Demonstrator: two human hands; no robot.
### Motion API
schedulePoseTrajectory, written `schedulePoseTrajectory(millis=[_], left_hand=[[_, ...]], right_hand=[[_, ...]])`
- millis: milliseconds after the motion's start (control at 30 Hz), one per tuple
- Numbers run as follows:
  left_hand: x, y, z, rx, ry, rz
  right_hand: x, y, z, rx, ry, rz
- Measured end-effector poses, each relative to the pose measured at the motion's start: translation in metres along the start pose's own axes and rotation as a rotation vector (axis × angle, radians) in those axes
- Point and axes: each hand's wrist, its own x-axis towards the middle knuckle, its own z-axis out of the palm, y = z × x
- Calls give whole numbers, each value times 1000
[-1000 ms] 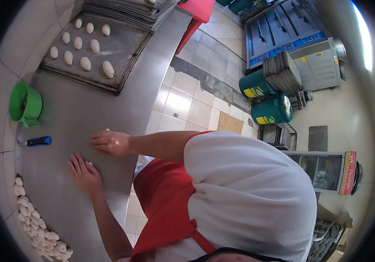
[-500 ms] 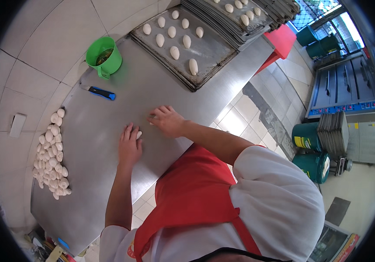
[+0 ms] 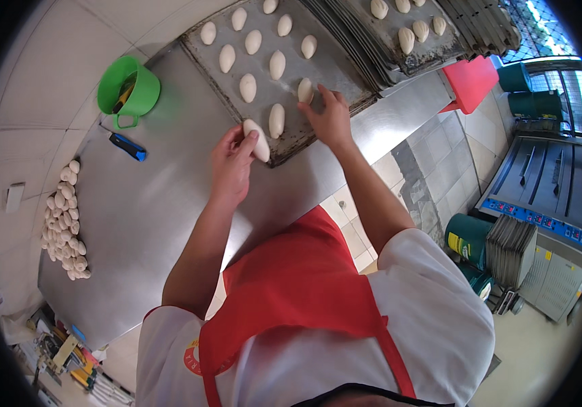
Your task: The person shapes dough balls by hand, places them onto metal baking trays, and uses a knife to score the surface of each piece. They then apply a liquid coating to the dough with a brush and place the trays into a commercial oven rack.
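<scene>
My left hand [image 3: 231, 163] pinches an oval piece of dough [image 3: 257, 140] between thumb and fingers, over the near corner of a dark metal baking tray [image 3: 293, 148]. On that tray, thumb and fingertips of my right hand [image 3: 329, 121] close round another dough piece [image 3: 306, 90], which appears to rest on the surface. Beside it lies a longer dough piece [image 3: 276, 121]. Several more smooth pale ovals sit spaced apart across the tray. At the far left of the steel table [image 3: 142, 224] is a heap of small dough pieces [image 3: 64, 227].
A green mug [image 3: 145, 91] with something inside stands by the tiled wall, near a blue-and-black utility knife [image 3: 128, 146]. Behind the tray are stacked trays [image 3: 433, 57] with more dough. A red stool [image 3: 472, 83] stands past the table; an oven [image 3: 542, 180] is at right.
Both hands have moved from the tabletop up to the tray, each with a dough piece. An extra piece is now on the tray, under my right hand. The view has shifted.
</scene>
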Motion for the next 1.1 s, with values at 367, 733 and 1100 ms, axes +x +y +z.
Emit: schedulePoseTrajectory(millis=[367,733,1100], left_hand=[[133,37,114,1009,45,560],[183,20,90,1192,82,487],[94,86,-218,1459,1209,230]], right_hand=[[70,12,-74,550,2,145],[147,31,12,377,-81,-24],[77,-59,-32,406,-204,-102]])
